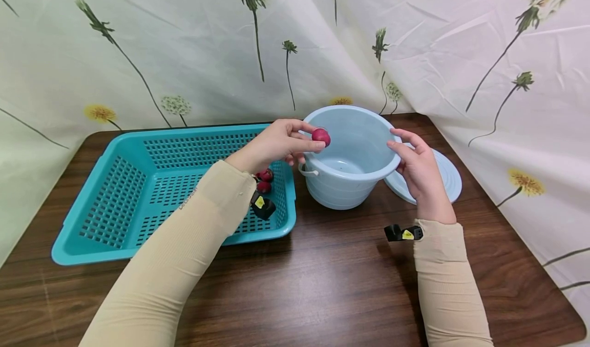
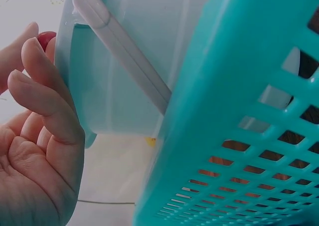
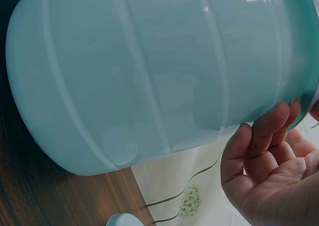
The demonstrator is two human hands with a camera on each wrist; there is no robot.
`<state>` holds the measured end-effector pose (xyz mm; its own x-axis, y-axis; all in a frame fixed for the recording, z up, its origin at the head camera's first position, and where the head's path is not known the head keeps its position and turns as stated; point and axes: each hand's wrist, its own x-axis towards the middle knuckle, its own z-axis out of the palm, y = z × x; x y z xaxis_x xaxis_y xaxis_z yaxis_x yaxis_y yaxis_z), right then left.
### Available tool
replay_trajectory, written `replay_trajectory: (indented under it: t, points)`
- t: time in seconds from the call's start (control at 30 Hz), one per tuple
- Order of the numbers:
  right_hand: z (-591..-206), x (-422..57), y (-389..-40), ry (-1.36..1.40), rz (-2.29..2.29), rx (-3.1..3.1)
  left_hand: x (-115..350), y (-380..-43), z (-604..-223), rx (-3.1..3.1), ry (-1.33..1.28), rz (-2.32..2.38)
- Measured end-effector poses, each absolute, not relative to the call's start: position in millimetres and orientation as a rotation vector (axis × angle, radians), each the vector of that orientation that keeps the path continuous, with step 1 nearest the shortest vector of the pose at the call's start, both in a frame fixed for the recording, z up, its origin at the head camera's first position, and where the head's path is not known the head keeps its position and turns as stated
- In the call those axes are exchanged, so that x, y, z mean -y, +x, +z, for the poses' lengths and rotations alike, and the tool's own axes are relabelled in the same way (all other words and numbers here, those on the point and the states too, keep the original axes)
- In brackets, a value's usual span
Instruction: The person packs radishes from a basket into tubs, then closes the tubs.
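In the head view my left hand (image 1: 286, 141) pinches a small round red radish (image 1: 321, 137) between thumb and fingers, over the left rim of a light blue bucket (image 1: 341, 188). Only a sliver of that radish shows beyond the fingers in the left wrist view. On the bucket's other side, my right hand (image 1: 421, 175) holds the rim, fingers over the edge. The bucket's inner floor looks bare where it shows. A few more radishes (image 1: 264, 187) lie at the right end of a teal basket (image 1: 184, 131), partly hidden by the left wrist.
A round light blue lid (image 1: 447, 175) lies on the brown table (image 1: 322, 285), behind the right hand. The bucket's pale handle (image 2: 129, 56) hangs between bucket and basket. A flowered white cloth (image 1: 207, 44) rises behind the table.
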<state>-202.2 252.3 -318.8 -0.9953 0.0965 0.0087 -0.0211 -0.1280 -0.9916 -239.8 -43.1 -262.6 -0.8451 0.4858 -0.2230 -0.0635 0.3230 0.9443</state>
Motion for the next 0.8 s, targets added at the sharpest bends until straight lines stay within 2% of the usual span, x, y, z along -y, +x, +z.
replay_trajectory:
  t: [0.8]
  points:
    - [-318,-252,-200,-0.099,2.305,2.014,59,-240,-267,-2.155,0.437,1.579]
